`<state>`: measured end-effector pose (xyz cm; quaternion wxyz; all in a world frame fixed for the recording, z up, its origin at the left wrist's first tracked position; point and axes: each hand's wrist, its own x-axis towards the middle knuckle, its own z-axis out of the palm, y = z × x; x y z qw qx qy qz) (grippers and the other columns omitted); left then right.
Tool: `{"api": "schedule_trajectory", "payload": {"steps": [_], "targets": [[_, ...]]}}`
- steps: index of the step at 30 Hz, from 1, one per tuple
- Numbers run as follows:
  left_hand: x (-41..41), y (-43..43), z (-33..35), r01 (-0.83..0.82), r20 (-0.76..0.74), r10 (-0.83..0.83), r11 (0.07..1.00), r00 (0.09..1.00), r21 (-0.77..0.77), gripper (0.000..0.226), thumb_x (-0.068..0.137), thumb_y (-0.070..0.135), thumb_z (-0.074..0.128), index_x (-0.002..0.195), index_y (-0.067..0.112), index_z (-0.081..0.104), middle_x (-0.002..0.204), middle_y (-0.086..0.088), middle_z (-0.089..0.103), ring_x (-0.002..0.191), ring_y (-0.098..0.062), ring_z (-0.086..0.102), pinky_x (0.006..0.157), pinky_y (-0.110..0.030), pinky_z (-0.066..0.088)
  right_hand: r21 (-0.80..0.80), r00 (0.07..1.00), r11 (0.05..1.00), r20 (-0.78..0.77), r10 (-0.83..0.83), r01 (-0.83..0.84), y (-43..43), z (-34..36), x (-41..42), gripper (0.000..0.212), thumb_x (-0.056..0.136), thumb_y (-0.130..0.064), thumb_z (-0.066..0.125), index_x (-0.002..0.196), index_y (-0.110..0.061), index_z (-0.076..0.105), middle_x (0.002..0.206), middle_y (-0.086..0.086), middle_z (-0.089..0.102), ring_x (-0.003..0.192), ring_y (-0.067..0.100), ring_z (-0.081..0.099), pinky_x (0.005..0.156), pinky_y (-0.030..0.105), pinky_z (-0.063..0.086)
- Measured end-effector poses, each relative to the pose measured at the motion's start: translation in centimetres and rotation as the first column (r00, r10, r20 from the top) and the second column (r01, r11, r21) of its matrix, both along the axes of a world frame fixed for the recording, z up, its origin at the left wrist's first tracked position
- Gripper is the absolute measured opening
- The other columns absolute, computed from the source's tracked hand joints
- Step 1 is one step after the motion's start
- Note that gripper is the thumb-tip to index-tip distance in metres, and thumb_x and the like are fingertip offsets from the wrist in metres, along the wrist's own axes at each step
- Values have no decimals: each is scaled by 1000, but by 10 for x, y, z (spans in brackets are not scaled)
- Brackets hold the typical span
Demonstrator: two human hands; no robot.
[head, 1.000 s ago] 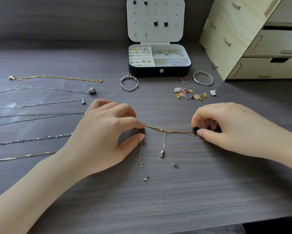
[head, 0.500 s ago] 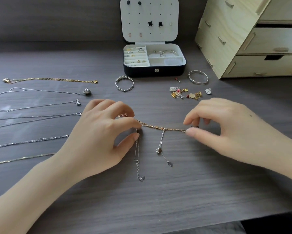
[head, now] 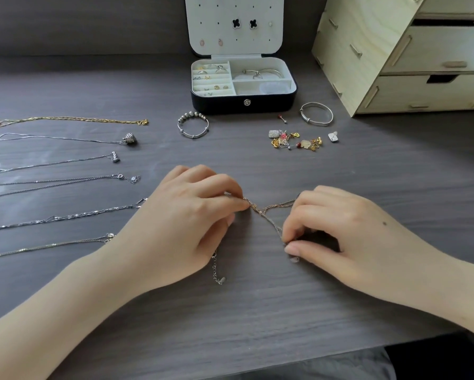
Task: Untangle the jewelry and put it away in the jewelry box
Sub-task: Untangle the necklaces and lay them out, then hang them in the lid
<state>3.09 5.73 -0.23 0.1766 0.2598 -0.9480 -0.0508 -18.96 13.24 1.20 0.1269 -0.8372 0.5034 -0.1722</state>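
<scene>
1. Mid-desk [head: 257, 311], toward the near edge: tangled chains [head: 261, 213], strung between both hands, long axis roughly left to right. Forking at a knot into a V that opens rightward: one strand toward the right index finger, the other slanting down to the right thumb.
2. Left hand [head: 181, 223]: fingers curled, thumb and forefinger pinching the left end of the tangled chains. Below the palm, an extender tail [head: 218, 271] trailing onto the desk.
3. Right hand [head: 353, 237]: fingers curled, thumb and fingertips pinching the lower strand.
4. At the middle of the far edge: jewelry box [head: 244, 104], open, lid upright. On the lid: two black clover studs and two pink oval studs. Inside: ring rolls at left with rings and small gold earrings, silver bangles at right rear, something pale and translucent at right front.
5. Along the left edge: six necklaces [head: 66, 216], laid out in rows, running left to right.
6. In front of the box: two bangles, one beaded bangle [head: 193, 124] and one plain bangle [head: 316, 113], plus one heap of charms [head: 296, 139].
7. At the far right corner: one wooden drawer unit [head: 395, 50].
</scene>
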Motion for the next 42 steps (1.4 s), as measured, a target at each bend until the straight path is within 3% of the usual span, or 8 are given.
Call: {"api": "schedule_trajectory", "payload": {"steps": [11,16,20,26,30,35,39,42], "targets": [[0,0,-1,-13,-20,13,1000,1000,-5,27,88,17,49,108,21,66,100,7,61,87,-21,54,73,-39,43,41,996,999,84,-6,2,-3,-1,-15,17,83,-40,52,82,-27,63,78,-17,54,75,4,47,70,20,38],[-6,0,-1,-43,-40,43,999,998,3,25,92,30,48,104,23,70,93,5,61,80,-22,55,71,-35,41,-86,992,989,40,-118,121,-21,0,-13,24,82,-42,50,88,-24,64,75,-14,54,70,5,39,66,20,32],[-19,-2,5,-102,-89,117,982,989,161,23,83,41,52,90,28,70,87,10,58,78,-17,54,71,-41,44,-49,994,994,-46,-101,98,-38,1,-11,24,78,-46,53,82,-26,66,78,-13,52,72,4,35,66,19,27],[-30,-11,12,-105,-40,128,926,991,362,6,75,34,57,77,34,62,86,14,55,82,-6,48,81,-36,42,7,995,1000,-101,3,-2,-46,2,-10,13,82,-36,50,76,-26,54,80,-11,51,76,9,36,70,25,31],[-33,-13,12,-112,-30,140,889,990,444,7,76,33,53,72,39,51,84,15,54,82,-3,46,80,-28,40,39,1000,999,-7,9,-9,-45,0,-12,14,85,-37,41,79,-26,47,81,-11,50,77,9,38,71,19,31],[-28,-13,13,-114,-93,205,804,974,583,8,87,19,63,80,22,61,81,13,61,84,-3,53,71,-9,38,180,984,983,171,-53,21,-42,4,-12,6,85,-26,48,82,-23,52,74,-10,57,77,6,50,69,13,36],[-26,-15,13,-78,-140,215,766,966,638,10,86,15,64,80,23,61,83,15,64,77,-5,58,68,-12,42,232,967,971,231,-109,54,-41,3,-6,3,81,-29,50,81,-31,52,74,-13,57,68,8,51,62,11,36],[-26,-17,11,-56,-166,220,747,961,662,6,84,25,64,79,25,62,80,11,66,76,-8,61,69,-17,46,212,974,974,188,-125,84,-43,0,-2,18,79,-31,51,94,-32,62,65,-15,56,68,2,50,64,6,34]]}}
